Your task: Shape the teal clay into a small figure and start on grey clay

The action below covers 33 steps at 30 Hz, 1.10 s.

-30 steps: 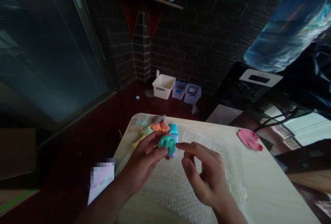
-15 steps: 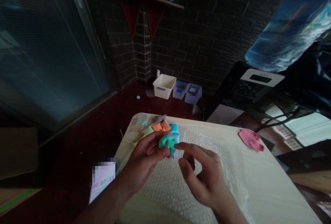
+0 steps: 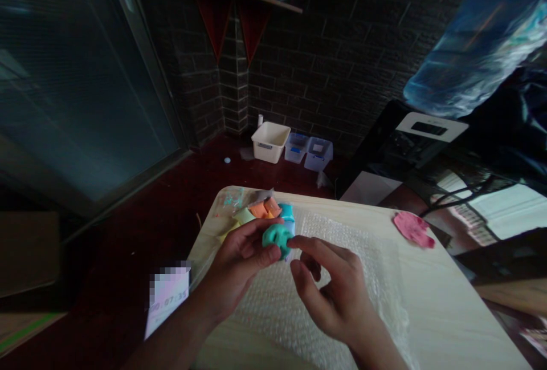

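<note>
Pinched between the thumb and fingers of my left hand [image 3: 239,264] is a lump of green modelling clay [image 3: 276,238] with dents in its surface. My right hand [image 3: 335,287] has its index finger stretched out, the tip touching the clay's right side. Its thumb stands apart from that finger, and the other fingers are curled. Beyond my left hand lie soft packs of clay: orange [image 3: 265,208], blue [image 3: 286,212] and pale yellow [image 3: 243,216], partly hidden by the hand. Under both hands a sheet of bubble wrap [image 3: 294,318] covers part of the table.
A flattened pink clay piece [image 3: 413,228] lies at the table's [image 3: 453,301] far right corner. Left of the table a phone [image 3: 168,301] shows a timer. On the floor behind are a white bin [image 3: 270,142] and two clear boxes [image 3: 318,154]. A water dispenser [image 3: 431,126] stands right.
The right index finger stays against the green clay, and its thumb has moved slightly left. The clay has hardly moved in my left hand, and the view has shifted a little.
</note>
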Available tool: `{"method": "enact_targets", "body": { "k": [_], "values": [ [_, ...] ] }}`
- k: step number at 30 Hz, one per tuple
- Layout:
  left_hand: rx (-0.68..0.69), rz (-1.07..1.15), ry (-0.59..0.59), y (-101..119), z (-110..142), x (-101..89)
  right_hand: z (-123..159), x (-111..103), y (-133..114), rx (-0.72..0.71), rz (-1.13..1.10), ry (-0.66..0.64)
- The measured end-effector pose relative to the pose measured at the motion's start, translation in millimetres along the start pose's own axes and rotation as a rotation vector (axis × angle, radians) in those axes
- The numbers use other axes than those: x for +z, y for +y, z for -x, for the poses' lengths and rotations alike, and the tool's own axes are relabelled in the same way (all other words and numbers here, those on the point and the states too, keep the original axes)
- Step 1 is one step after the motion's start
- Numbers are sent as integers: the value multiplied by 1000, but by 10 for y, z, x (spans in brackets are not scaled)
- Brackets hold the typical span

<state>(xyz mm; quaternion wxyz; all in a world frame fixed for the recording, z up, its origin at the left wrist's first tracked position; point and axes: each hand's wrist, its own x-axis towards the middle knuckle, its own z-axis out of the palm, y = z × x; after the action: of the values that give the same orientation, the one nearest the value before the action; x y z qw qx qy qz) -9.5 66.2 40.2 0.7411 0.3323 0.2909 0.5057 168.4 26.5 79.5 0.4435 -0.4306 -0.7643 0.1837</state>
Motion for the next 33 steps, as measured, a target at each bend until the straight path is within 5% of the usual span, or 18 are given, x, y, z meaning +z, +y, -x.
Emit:
{"method": "enact_targets", "body": {
  "k": [13, 23, 33],
  "values": [
    [-2, -16, -19, -5, -4, 8, 0, 10, 43, 23, 13, -15],
    [18, 74, -63, -1, -47, -34, -25, 1, 29, 42, 4, 180],
    [-8, 181, -75, 1, -50, -32, -34, 19, 89, 152, -4, 194]
  ]
}}
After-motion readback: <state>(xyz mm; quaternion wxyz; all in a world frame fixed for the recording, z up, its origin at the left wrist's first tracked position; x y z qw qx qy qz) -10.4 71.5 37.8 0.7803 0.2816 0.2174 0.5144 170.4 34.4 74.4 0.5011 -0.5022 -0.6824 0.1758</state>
